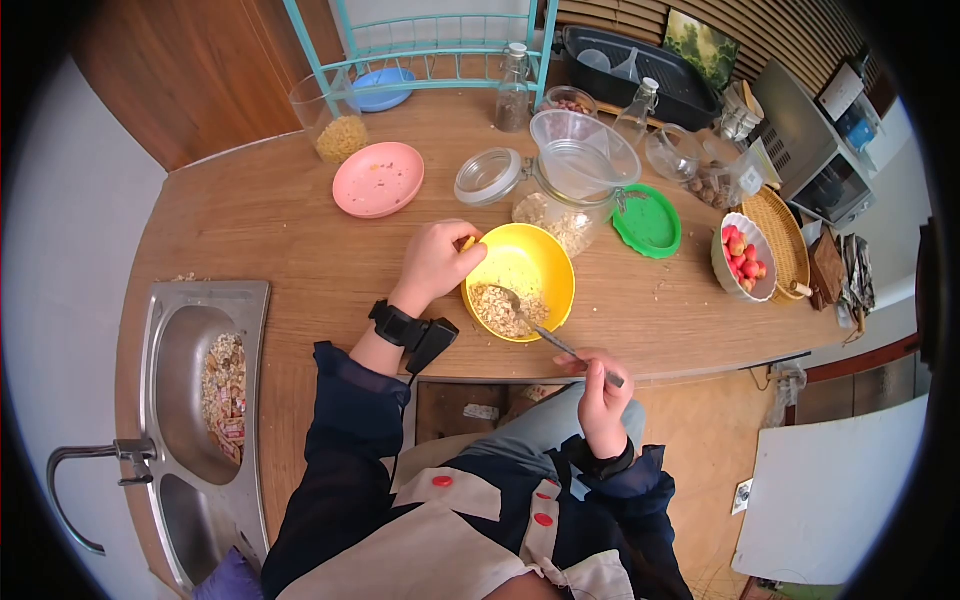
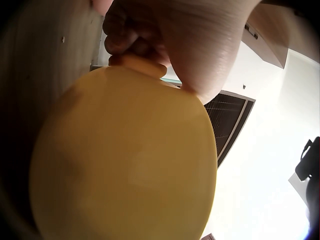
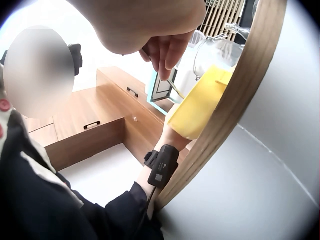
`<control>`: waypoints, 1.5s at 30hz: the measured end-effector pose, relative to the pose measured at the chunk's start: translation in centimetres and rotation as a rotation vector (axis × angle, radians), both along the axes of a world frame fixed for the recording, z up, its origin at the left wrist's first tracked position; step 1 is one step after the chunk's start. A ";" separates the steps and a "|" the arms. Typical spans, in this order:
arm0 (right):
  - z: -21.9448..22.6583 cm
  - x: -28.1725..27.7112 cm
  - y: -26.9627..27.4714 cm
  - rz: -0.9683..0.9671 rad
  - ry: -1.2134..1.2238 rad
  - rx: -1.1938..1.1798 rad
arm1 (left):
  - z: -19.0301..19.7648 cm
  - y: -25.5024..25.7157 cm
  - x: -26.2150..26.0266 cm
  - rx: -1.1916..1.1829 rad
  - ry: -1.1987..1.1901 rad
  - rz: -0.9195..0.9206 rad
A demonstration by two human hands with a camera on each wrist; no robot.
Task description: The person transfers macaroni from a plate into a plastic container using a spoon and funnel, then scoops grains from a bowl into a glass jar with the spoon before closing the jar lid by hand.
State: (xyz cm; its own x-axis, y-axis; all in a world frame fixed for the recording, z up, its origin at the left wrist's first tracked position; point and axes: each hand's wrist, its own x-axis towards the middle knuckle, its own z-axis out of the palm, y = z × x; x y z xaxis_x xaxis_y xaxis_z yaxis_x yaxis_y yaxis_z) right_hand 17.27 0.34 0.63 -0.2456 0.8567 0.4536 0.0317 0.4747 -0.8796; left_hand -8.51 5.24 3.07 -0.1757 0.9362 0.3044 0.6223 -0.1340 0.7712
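A yellow bowl (image 1: 540,262) with oat flakes (image 1: 497,308) in its lower part stands near the counter's front edge. At its upper left, the left hand (image 1: 436,262) grips the bowl's small handle; the left wrist view shows curled fingers at that handle (image 2: 137,65) above the bowl's outer wall (image 2: 125,155). The right hand (image 1: 604,398) pinches the end of a metal spoon (image 1: 565,345), whose head rests among the flakes. In the right wrist view, the fingers of the right hand (image 3: 167,52) point down to the spoon over the bowl (image 3: 197,107).
Behind the bowl are a glass jar (image 1: 570,215) of flakes, a clear funnel-like container (image 1: 585,150), a green lid (image 1: 648,222) and a pink plate (image 1: 378,180). Red fruit fills a white bowl (image 1: 733,280) at right. A sink (image 1: 180,345) is at left; a teal rack (image 1: 430,75) stands behind.
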 end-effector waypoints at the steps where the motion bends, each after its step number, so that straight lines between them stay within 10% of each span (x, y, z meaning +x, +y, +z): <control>1: -0.3 -0.1 0.0 -0.003 0.083 -0.105 | 0.0 0.0 0.0 -0.004 -0.001 -0.002; 10: -2.0 0.4 1.8 -0.007 0.598 -0.548 | -0.3 0.1 -0.1 -0.025 -0.032 -0.031; 45: -1.6 2.8 3.4 -0.036 0.569 -0.533 | -0.8 0.3 -0.2 -0.038 -0.067 -0.107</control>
State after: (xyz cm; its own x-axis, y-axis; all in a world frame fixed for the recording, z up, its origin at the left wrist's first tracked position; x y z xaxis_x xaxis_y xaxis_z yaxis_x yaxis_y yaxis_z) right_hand 20.06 3.75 -1.01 -0.0665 0.9974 0.0261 -0.4855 -0.0095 -0.8742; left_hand -8.73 5.57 2.24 -0.0935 0.9612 0.2597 0.5527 -0.1668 0.8165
